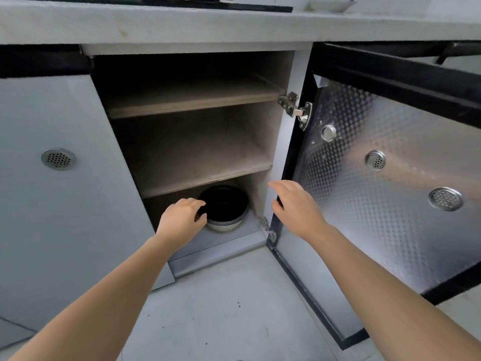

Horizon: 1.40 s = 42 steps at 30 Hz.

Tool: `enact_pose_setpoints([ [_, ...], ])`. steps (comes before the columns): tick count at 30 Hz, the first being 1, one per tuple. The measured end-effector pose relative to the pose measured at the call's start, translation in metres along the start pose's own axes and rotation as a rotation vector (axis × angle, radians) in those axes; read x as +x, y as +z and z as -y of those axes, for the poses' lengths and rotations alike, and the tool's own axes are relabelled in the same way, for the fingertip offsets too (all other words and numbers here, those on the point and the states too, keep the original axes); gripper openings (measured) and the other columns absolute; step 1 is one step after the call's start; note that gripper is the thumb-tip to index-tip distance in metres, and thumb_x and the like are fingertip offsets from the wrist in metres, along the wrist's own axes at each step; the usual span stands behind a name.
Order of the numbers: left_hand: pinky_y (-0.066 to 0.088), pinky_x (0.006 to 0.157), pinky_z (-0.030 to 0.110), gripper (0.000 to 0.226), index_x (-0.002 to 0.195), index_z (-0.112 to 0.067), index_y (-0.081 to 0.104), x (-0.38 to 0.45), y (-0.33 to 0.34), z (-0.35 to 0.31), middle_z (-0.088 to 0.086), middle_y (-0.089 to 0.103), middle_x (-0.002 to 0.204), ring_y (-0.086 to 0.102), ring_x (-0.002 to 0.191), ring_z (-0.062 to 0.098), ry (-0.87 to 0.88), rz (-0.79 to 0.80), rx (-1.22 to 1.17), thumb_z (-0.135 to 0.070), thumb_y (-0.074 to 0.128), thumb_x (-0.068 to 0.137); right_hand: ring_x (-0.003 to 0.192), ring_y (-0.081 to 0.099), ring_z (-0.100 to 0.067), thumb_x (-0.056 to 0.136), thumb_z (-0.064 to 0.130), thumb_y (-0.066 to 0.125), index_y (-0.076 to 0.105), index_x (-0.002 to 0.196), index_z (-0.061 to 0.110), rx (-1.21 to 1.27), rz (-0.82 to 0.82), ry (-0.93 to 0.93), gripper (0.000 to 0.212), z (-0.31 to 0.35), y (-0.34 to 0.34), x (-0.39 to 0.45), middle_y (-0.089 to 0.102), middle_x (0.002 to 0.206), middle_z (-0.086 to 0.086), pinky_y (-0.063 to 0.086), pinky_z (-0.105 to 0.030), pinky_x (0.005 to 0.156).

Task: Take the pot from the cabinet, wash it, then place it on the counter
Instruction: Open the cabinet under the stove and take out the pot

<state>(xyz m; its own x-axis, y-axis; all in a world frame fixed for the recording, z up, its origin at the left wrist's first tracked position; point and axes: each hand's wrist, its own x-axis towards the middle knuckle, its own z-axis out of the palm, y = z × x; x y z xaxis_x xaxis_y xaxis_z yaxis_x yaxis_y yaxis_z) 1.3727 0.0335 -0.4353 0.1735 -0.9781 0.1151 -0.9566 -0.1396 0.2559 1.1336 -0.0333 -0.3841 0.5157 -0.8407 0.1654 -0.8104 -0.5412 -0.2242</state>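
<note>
1. Head view, looking forward and down: a low cabinet (197,142) stands open under a pale counter (156,24). Its door (385,183) is swung out wide to the right, which leaves the whole opening free to reach into.

2. Inside are three levels. The two upper shelves look bare. The pot (226,211) sits on the bottom level, toward the right rear, upright, with a dark inside and a pale outer wall. It has not been lifted; it rests on the cabinet floor.

3. Left hand (182,220): the arm reaches forward and down from the lower left, wrist straight, back of the hand up. The fingers (194,203) curl over the pot's near left rim and the thumb lies below them against its side. The hand looks closed on the rim, though how firm the grip is cannot be told. This is likely the start of the pull-out.

4. Right hand (294,204): the arm comes in from the lower right, ending at the cabinet's right edge, just beside the door's hinge side. Its fingers are loosely spread and slightly bent, holding nothing. It is clear of the pot, probably ready to take the far rim.

5. Task progress, as a judgement: only the first step is under way. Washing and setting the pot on the counter remain.
</note>
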Motion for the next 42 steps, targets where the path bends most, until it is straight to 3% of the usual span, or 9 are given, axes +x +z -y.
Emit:
enact_pose_setpoints([
  [9, 0.04, 0.099, 0.035, 0.043, 0.135, -0.016, 0.047, 0.029, 0.08, 0.018, 0.002, 0.055, 0.132, 0.047, 0.124, 0.021, -0.185, 0.066, -0.017, -0.032, 0.043, 0.096, 0.127, 0.043, -0.023, 0.097, 0.021, 0.04, 0.039, 0.14, 0.012, 0.124, 0.132, 0.094, 0.044, -0.045, 0.094, 0.031, 0.05, 0.137, -0.004, 0.04, -0.034, 0.095],
  [14, 0.042, 0.094, 0.035, 0.044, 0.136, -0.016, 0.046, 0.052, 0.115, 0.03, 0.004, 0.056, 0.129, 0.049, 0.12, 0.024, -0.313, 0.08, -0.066, -0.033, 0.043, 0.095, 0.133, 0.04, -0.023, 0.098, 0.025, 0.043, 0.037, 0.142, 0.014, 0.302, 0.213, 0.181, 0.046, -0.06, 0.148, 0.061, 0.043, 0.145, -0.006, 0.036, -0.035, 0.106],
  [21, 0.038, 0.1, 0.037, 0.047, 0.139, -0.015, 0.042, 0.093, 0.172, 0.05, 0.009, 0.046, 0.142, 0.042, 0.131, 0.027, -0.492, 0.108, -0.187, -0.033, 0.045, 0.096, 0.132, 0.043, -0.022, 0.098, 0.027, 0.042, 0.035, 0.143, 0.014, 0.573, 0.304, 0.328, 0.048, -0.077, 0.234, 0.11, 0.044, 0.145, -0.007, 0.032, -0.03, 0.106],
  [24, 0.039, 0.1, 0.037, 0.048, 0.138, -0.013, 0.044, 0.113, 0.2, 0.06, 0.009, 0.048, 0.141, 0.044, 0.13, 0.028, -0.526, 0.092, -0.227, -0.033, 0.049, 0.094, 0.132, 0.042, -0.024, 0.097, 0.029, 0.041, 0.032, 0.144, 0.016, 0.632, 0.334, 0.41, 0.049, -0.085, 0.266, 0.129, 0.044, 0.145, -0.007, 0.032, -0.035, 0.107],
  [27, 0.042, 0.096, 0.037, 0.047, 0.135, -0.015, 0.047, 0.132, 0.225, 0.069, 0.009, 0.053, 0.135, 0.048, 0.125, 0.029, -0.576, 0.088, -0.26, -0.035, 0.051, 0.093, 0.131, 0.042, -0.029, 0.097, 0.031, 0.042, 0.03, 0.145, 0.015, 0.618, 0.327, 0.456, 0.052, -0.092, 0.294, 0.146, 0.049, 0.14, -0.009, 0.034, -0.042, 0.108],
  [29, 0.043, 0.094, 0.038, 0.045, 0.131, -0.014, 0.049, 0.141, 0.242, 0.074, 0.011, 0.055, 0.131, 0.05, 0.121, 0.03, -0.607, 0.078, -0.293, -0.035, 0.053, 0.092, 0.124, 0.047, -0.032, 0.096, 0.032, 0.043, 0.032, 0.143, 0.012, 0.597, 0.326, 0.468, 0.052, -0.094, 0.309, 0.156, 0.057, 0.121, -0.008, 0.039, -0.04, 0.102],
  [32, 0.046, 0.088, 0.04, 0.044, 0.126, -0.015, 0.051, 0.151, 0.263, 0.082, 0.011, 0.059, 0.124, 0.055, 0.115, 0.032, -0.644, 0.056, -0.32, -0.037, 0.055, 0.089, 0.114, 0.054, -0.034, 0.096, 0.031, 0.045, 0.039, 0.137, 0.011, 0.642, 0.34, 0.5, 0.046, -0.094, 0.328, 0.171, 0.051, 0.098, -0.005, 0.043, -0.034, 0.088],
  [36, 0.045, 0.087, 0.038, 0.046, 0.129, -0.015, 0.047, 0.161, 0.277, 0.087, 0.011, 0.06, 0.124, 0.056, 0.114, 0.035, -0.708, 0.034, -0.408, -0.036, 0.056, 0.089, 0.112, 0.055, -0.036, 0.093, 0.029, 0.051, 0.049, 0.126, 0.007, 0.783, 0.316, 0.593, 0.04, -0.094, 0.347, 0.189, 0.06, 0.115, -0.015, 0.048, -0.049, 0.095],
  [42, 0.04, 0.082, 0.031, 0.052, 0.136, -0.01, 0.04, 0.17, 0.286, 0.083, 0.014, 0.06, 0.126, 0.055, 0.115, 0.035, -0.785, -0.048, -0.613, -0.024, 0.059, 0.089, 0.104, 0.057, -0.025, 0.089, 0.018, 0.058, 0.049, 0.116, 0.009, 1.008, 0.231, 0.714, 0.03, -0.096, 0.363, 0.199, 0.059, 0.112, -0.009, 0.049, -0.048, 0.096],
])
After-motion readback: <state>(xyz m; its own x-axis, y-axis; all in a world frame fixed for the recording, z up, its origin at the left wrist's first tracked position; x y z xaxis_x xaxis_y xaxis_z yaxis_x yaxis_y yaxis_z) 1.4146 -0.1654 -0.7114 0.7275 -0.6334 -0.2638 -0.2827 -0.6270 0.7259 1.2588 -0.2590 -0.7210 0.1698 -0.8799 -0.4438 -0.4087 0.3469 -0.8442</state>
